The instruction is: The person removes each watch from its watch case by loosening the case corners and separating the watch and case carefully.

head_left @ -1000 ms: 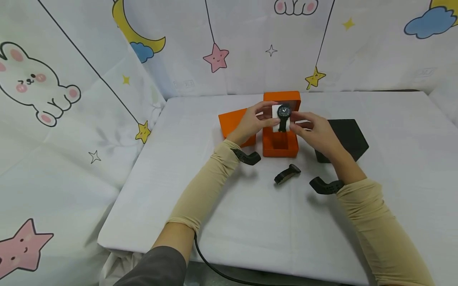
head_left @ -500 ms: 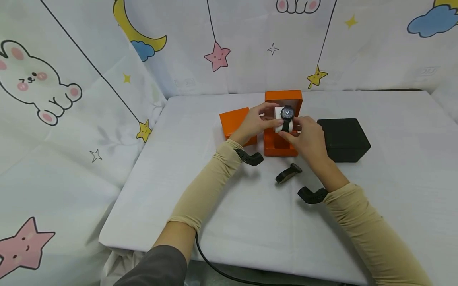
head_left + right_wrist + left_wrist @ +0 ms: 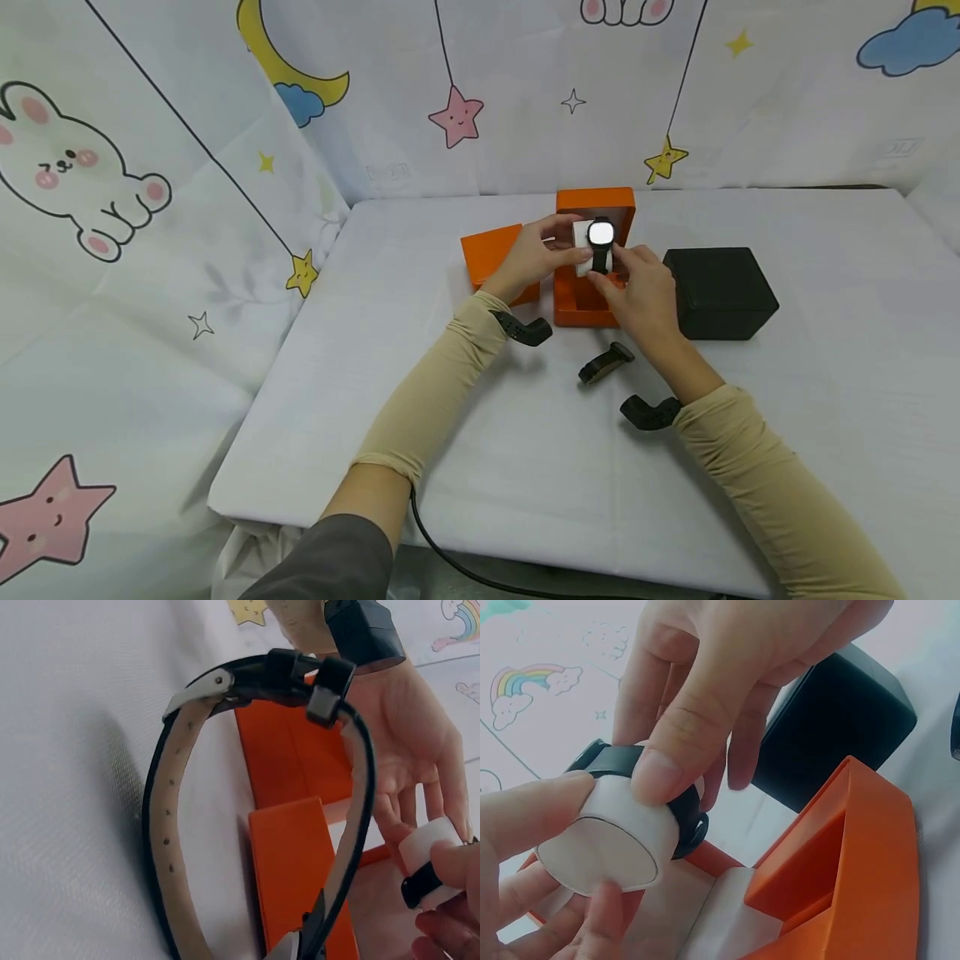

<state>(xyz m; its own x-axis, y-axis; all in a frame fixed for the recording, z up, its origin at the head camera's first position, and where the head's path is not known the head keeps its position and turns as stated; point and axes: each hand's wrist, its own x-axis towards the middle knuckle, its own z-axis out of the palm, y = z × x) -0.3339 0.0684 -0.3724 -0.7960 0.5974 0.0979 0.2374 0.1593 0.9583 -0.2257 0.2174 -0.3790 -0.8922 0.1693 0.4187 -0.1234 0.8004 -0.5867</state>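
My left hand [image 3: 534,257] holds one end of a white watch cushion [image 3: 600,851], thumb above and fingers below. Around the cushion runs a black wristwatch [image 3: 601,235], its face bright with glare in the head view. My right hand [image 3: 648,292] grips the watch from the other side, the thumb on the strap and cushion. Both hands are raised over an orange box [image 3: 585,319] whose lid [image 3: 596,198] stands up at the back. On the table in front lies a second watch [image 3: 606,362]; its tan-lined strap [image 3: 166,840] looms large in the right wrist view.
A flat orange piece [image 3: 491,250] lies left of the box, partly behind my left hand. Right of it sits a black box [image 3: 720,300]. Each wrist wears a dark camera mount [image 3: 651,412]. A black cable [image 3: 450,562] hangs by the front table edge.
My right hand has moved left and closer around the watch, uncovering more of the black box. The watch face has turned from dark to white with glare. My left hand keeps its hold.
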